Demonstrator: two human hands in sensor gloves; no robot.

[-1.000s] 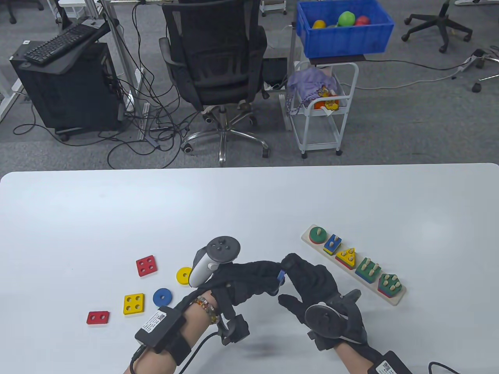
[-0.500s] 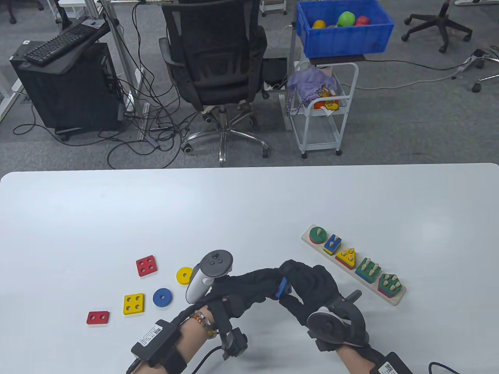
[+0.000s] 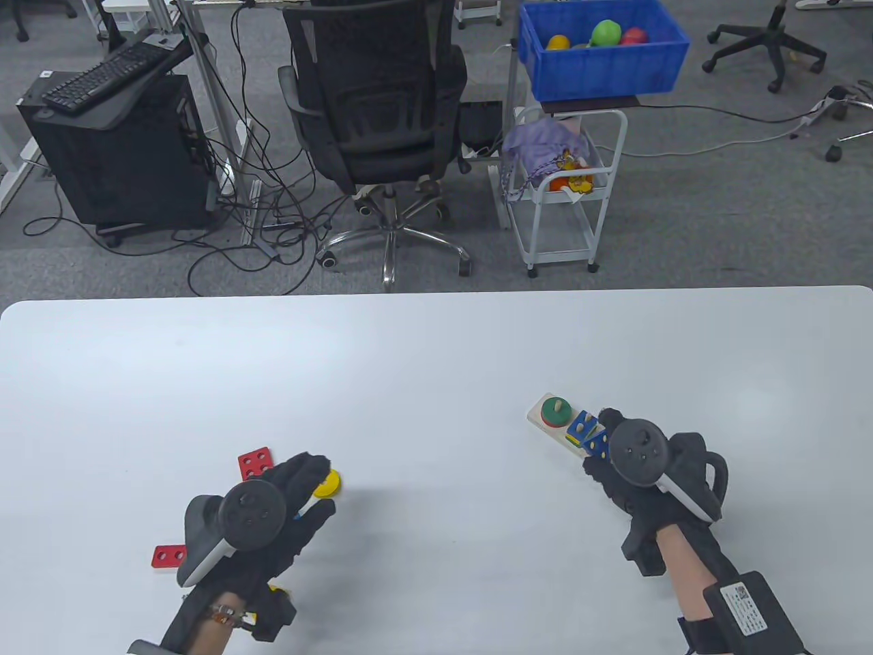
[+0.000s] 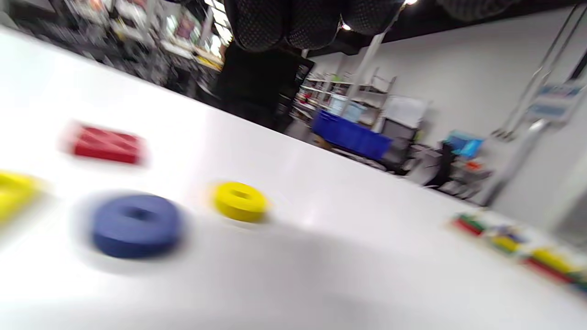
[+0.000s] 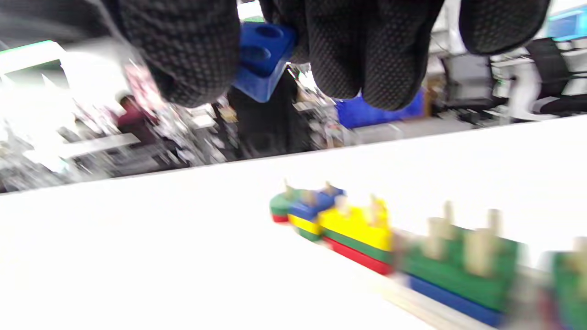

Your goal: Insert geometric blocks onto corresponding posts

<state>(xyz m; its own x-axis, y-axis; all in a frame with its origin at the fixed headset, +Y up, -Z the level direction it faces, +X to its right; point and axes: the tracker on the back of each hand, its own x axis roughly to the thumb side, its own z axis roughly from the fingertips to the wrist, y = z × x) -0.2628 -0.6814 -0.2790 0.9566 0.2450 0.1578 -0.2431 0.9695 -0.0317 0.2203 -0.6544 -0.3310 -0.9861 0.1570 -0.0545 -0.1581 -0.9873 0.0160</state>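
A: Where was the piece?

B: The right hand (image 3: 617, 457) held a blue block (image 5: 261, 55) with holes, fingers (image 5: 183, 50) closed round its edges. It hung above the post board (image 3: 545, 419), near the two-post stack (image 3: 581, 424). Whether it had met the pegs, I couldn't tell.

A: How would it handle?

B: Like painted wood, I'd judge: light, rigid, a little slick against the glove. Gripping the side faces looked right, since that leaves the holes clear for the pegs. Tilted, it would probably bind on them.

A: And the left hand (image 3: 273, 512)?

B: Low over the loose pieces on the desk (image 3: 436, 355), fingers loosely spread next to the yellow ring (image 3: 329, 483). The wrist view showed that ring and the blue ring (image 4: 135, 224) lying flat, so I judged it held nothing. A ring that low is best pinched across its outer rim.
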